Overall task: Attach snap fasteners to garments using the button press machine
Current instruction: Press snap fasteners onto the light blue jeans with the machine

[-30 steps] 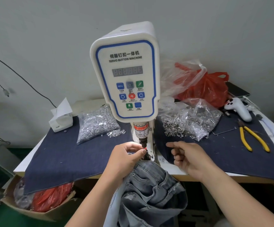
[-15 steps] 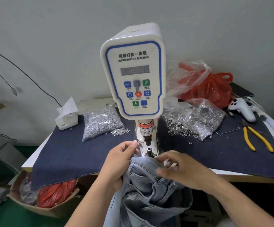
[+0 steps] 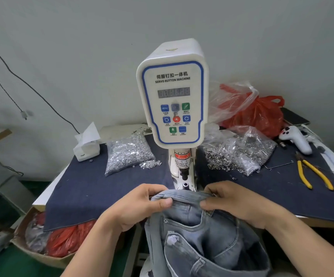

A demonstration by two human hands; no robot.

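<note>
White servo button press machine (image 3: 172, 92) at far centre of bench (image 3: 94, 188). Light-blue denim jeans (image 3: 198, 232) now raised, waistband just near of die. Left hand (image 3: 140, 204) and right hand (image 3: 236, 202), which has just joined, pinch waistband, fingers clamped; positioning next.

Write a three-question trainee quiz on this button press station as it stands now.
1. True or false: both hands grip the jeans waistband.
2. The yellow-handled pliers lie on which side of the machine: A left, B right?
3. Fill in: the waistband sits just in front of the lower ___.

Key: 1 true: left hand and right hand pinch it. 2 B. 3 die.
</note>
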